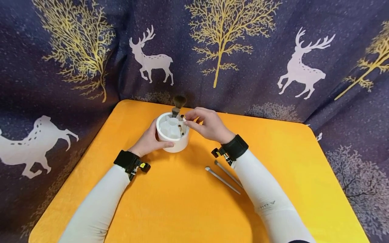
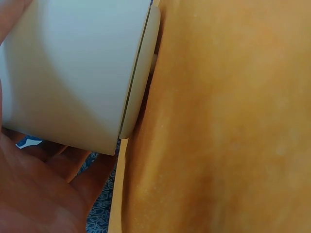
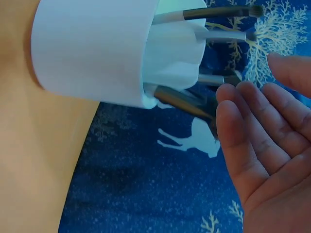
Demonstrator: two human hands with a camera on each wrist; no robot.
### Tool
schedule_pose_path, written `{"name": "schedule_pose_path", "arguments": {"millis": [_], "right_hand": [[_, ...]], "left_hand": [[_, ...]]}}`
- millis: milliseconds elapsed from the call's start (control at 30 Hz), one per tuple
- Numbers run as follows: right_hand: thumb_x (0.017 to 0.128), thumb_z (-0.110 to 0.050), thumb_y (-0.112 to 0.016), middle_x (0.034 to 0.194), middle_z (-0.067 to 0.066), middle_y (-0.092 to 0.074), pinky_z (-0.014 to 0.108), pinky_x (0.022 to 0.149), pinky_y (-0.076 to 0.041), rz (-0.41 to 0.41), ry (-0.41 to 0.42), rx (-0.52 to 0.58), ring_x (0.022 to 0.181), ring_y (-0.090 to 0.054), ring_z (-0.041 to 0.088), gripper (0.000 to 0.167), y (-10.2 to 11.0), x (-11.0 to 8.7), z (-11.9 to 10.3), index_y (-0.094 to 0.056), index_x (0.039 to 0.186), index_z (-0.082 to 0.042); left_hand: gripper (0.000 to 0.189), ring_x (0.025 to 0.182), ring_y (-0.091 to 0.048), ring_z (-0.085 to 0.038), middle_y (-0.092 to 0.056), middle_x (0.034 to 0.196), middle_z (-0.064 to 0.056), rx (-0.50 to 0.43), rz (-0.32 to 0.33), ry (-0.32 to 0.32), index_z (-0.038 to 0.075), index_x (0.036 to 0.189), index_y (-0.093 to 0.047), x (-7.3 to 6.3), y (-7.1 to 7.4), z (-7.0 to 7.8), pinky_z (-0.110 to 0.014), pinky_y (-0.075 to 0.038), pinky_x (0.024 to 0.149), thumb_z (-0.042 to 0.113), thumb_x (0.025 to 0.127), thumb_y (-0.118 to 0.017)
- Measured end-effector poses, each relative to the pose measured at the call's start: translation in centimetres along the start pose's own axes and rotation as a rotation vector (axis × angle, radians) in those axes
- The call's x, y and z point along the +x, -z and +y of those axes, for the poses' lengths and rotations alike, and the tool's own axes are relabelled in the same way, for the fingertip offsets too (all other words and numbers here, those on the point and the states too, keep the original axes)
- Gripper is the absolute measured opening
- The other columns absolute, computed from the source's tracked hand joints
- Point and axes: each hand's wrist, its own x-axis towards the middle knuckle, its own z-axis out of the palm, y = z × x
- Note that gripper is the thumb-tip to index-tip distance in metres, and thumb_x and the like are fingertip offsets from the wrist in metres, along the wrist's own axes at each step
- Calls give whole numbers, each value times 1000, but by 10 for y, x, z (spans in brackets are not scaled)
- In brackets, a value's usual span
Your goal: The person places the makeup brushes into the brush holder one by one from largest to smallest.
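My left hand [image 1: 150, 141] grips a white round makeup brush holder [image 1: 174, 145] from its left side, thumb along the front wall. In the left wrist view the holder's smooth wall [image 2: 73, 73] lies between thumb and fingers, a separate base ring [image 2: 144, 73] below it. A large dark fluffy brush [image 1: 179, 101] stands in the back of the holder. Smaller brushes [image 3: 221, 12] lean out of its compartments. Beside the right rim is my right hand [image 1: 211, 125]; the right wrist view shows its thumb apart from the fingers, nothing between them, fingertips close to the brush heads.
Two slim brushes lie on the orange-covered table [image 1: 170, 202], a white-tipped one [image 1: 223, 181] and a grey-tipped one [image 1: 228, 172], close to my right forearm. A dark curtain [image 1: 237, 94] with deer and trees hangs behind the table.
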Motion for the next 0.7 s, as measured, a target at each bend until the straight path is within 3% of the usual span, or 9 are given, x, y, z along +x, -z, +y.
{"name": "schedule_pose_path", "arguments": {"millis": [100,400,700], "right_hand": [[103,-9,-82,109,5,-78,47,78,-64,7,-13,-2,98,-71,18,17,7,-8,0,-81,120,-4],[105,-15,-80,110,0,-78,49,82,-63,-22,-174,-40,99,-70,16,18,27,-39,5,-81,123,-9],[104,-14,-81,107,1,-77,50,78,-65,-85,-199,-97,95,-71,16,20,44,-74,7,-81,123,-8]], "left_hand": [[125,150,-46,-34,-43,169,-10,-13,3,-15,22,177,-21,0,0,-2,-60,-33,128,26,83,-103],[126,152,-45,-35,-41,171,-10,1,-5,4,24,178,-19,-4,-2,-1,-63,-34,128,28,83,-103],[126,152,-45,-35,-40,171,-10,1,-1,-4,24,178,-19,-1,-2,0,-62,-33,129,27,83,-103]]}}
